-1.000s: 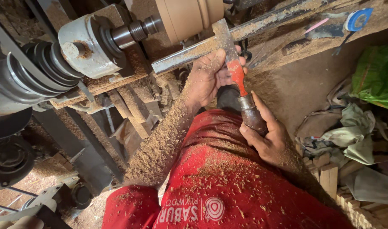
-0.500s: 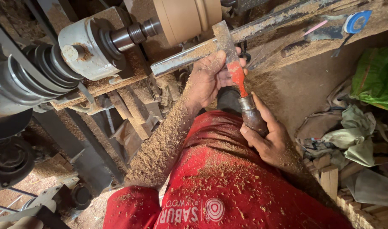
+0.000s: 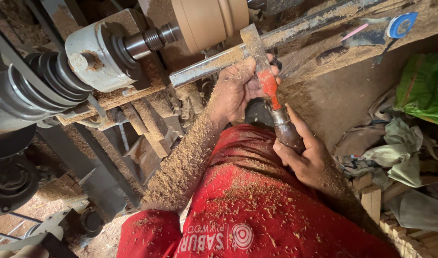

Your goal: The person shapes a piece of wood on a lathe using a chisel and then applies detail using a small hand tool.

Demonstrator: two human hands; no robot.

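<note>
A round tan wooden workpiece [image 3: 209, 21] is mounted on the lathe spindle [image 3: 147, 40] at the top. A flat metal chisel [image 3: 262, 67] with a red shank and dark wooden handle lies across the long metal tool rest [image 3: 204, 69], its tip at the workpiece. My left hand [image 3: 238, 88], coated in sawdust, grips the chisel's red part against the rest. My right hand [image 3: 307, 157] holds the dark handle near my red shirt [image 3: 257, 205], which is sprinkled with shavings.
A stepped belt pulley [image 3: 32, 91] and grey headstock [image 3: 94, 57] sit at the left. Sawdust covers the lathe frame and floor. Crumpled cloths and a green bag [image 3: 422, 86] lie at the right, with wood blocks [image 3: 372, 200] below them. A blue-tipped tool [image 3: 400, 24] rests at top right.
Both hands keep their grip on the chisel at the rest; the workpiece and hands sit in nearly the same place, with only a slight shift of view.
</note>
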